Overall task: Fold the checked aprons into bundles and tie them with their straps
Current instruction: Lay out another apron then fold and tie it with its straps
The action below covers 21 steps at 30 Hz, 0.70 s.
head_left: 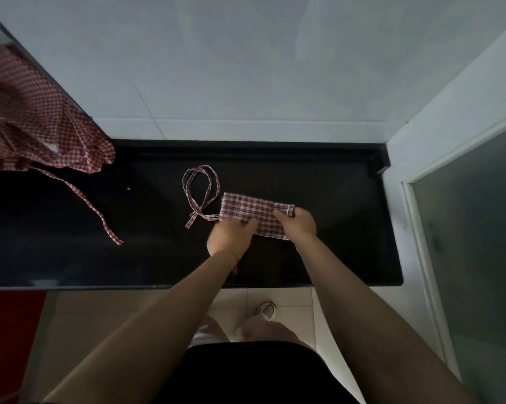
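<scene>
On the black counter point(333, 228) your right hand point(297, 224) pinches the far end of the folded apron point(248, 209) while your left hand point(231, 236) presses flat on its near edge, likely keeping the narrow bundle from springing open before its loose straps point(200, 188) wrap it.
</scene>
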Each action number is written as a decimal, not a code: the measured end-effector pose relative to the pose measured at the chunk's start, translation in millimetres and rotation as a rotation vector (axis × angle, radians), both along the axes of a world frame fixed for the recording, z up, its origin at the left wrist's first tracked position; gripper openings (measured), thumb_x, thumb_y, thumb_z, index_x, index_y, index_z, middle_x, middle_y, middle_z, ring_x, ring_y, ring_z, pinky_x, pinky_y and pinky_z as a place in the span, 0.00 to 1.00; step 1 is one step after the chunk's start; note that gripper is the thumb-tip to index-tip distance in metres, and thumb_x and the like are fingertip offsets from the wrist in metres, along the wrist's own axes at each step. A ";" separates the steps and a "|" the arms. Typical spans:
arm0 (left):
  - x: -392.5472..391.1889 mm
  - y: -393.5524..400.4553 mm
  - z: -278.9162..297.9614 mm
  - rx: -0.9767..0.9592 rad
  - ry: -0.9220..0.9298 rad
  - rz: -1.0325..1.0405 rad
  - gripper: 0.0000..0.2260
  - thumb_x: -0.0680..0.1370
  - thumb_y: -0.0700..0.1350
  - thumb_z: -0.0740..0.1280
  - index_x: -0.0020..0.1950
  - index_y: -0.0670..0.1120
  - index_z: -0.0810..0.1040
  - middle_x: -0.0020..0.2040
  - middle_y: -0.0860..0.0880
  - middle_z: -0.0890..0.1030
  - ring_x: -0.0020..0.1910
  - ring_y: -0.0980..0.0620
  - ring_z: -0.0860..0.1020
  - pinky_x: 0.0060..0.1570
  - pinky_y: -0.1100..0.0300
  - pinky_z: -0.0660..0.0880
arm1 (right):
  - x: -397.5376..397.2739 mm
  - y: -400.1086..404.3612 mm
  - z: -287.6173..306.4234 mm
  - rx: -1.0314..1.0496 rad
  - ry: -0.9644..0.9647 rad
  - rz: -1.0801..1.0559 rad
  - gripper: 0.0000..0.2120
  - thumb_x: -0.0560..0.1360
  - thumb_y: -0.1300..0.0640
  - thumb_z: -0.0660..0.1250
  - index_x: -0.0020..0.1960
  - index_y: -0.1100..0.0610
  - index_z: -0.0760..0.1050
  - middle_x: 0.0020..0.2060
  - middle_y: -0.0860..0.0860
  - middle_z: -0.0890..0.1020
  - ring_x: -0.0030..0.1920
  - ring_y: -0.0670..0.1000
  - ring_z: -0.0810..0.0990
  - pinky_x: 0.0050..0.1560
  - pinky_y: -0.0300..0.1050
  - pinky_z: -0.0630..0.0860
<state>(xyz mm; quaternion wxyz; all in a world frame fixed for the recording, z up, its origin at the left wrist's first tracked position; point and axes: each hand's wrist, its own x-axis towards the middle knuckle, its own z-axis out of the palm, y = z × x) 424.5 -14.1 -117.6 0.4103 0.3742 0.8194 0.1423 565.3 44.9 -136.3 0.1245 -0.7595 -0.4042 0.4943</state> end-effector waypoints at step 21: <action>-28.3 43.0 87.4 0.207 -1.140 0.125 0.22 0.76 0.47 0.69 0.69 0.41 0.74 0.64 0.42 0.80 0.64 0.42 0.78 0.65 0.45 0.73 | 22.8 14.0 121.0 -0.103 0.555 0.426 0.35 0.68 0.44 0.77 0.71 0.52 0.69 0.62 0.50 0.81 0.61 0.52 0.80 0.67 0.56 0.73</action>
